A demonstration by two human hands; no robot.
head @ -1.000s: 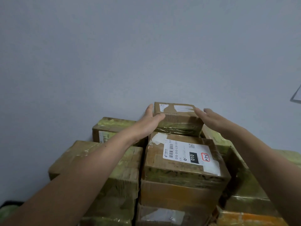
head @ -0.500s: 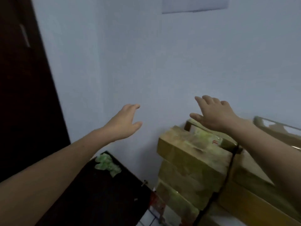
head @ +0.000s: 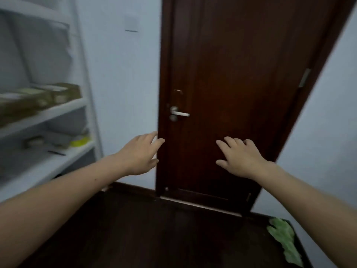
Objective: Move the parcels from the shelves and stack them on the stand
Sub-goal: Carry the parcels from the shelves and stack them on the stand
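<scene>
Fingers (head: 152,135) of left hand (head: 139,153): loosely spread, slightly bent, palm down, gripping nothing; tips level with the hinge-free edge of door (head: 231,74).
Fingers (head: 229,141) of right hand (head: 241,159): spread wide, thumb out to the side, palm down, gripping nothing; held in front of the door panel.
Both hands: raised in the air, well apart from each other, forearms bare.

Parcels (head: 38,99): brown cartons, blurred; up and far to the left of the left fingers, on the middle board of shelves (head: 58,111). Lying flat in a row, long axis along the board's front edge, right end pointing toward the shelf post nearest the wall. Exact count and labels: cannot tell. Well apart from both hands.

Shelves: white, to the left of the left fingers. Lower board, left of and about level with the left fingers: yellow item (head: 80,141), a ring-shaped item (head: 34,141) too blurred to name, a thin dark stick (head: 56,153).

Door: dark brown wood, closed, straight beyond both sets of fingers. Handle (head: 179,113): silver lever, above and between the two hands, pointing right.

Wall (head: 119,74): pale, between shelves and door, above the left fingers.

Dark surface (head: 154,229): below both hands. Green scrap (head: 284,238): crumpled, on that surface, below and right of the right fingers.
</scene>
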